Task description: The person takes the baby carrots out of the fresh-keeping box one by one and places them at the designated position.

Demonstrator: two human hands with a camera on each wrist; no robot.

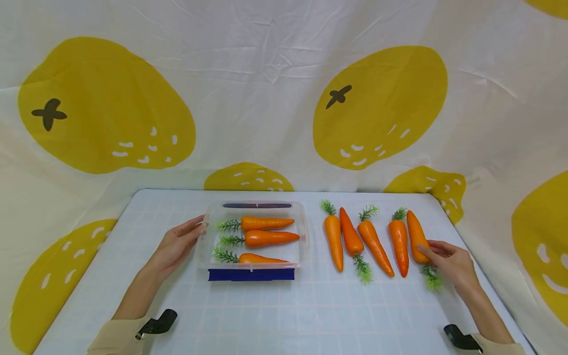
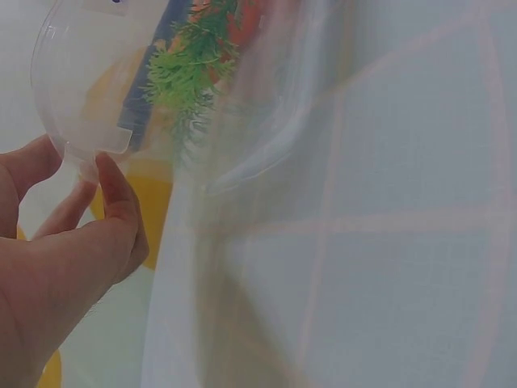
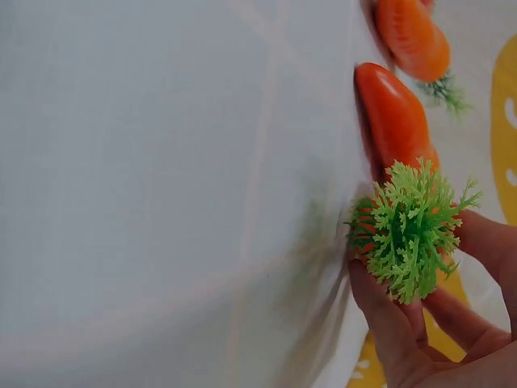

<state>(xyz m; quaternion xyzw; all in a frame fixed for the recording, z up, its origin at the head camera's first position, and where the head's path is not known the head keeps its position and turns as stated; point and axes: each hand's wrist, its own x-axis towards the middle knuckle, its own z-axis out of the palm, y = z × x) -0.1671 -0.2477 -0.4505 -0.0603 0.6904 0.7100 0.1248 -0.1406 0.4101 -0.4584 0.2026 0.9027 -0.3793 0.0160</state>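
My left hand (image 1: pixel 177 246) pinches the left rim of a clear plastic food container (image 1: pixel 304 254) with a blue front flap (image 1: pixel 251 274). Inside lie a back carrot (image 1: pixel 266 223), a middle carrot (image 1: pixel 270 238) and a front carrot (image 1: pixel 262 258), green tops to the left. On the right, my right hand (image 1: pixel 454 266) grips the rightmost carrot (image 1: pixel 415 234) near its leafy end, which points toward me. Its green top (image 3: pixel 412 230) covers part of the fingers in the right wrist view. In the left wrist view, thumb and fingers (image 2: pixel 117 190) meet at the container's edge.
Between container and right hand, several carrots lie in a row, among them a leftmost carrot (image 1: pixel 334 241), one with its top toward me (image 1: pixel 351 239), and one beside my grip (image 1: pixel 399 246). A white table (image 1: pixel 266 320) carries everything; a lemon-patterned cloth (image 1: pixel 257 98) hangs behind.
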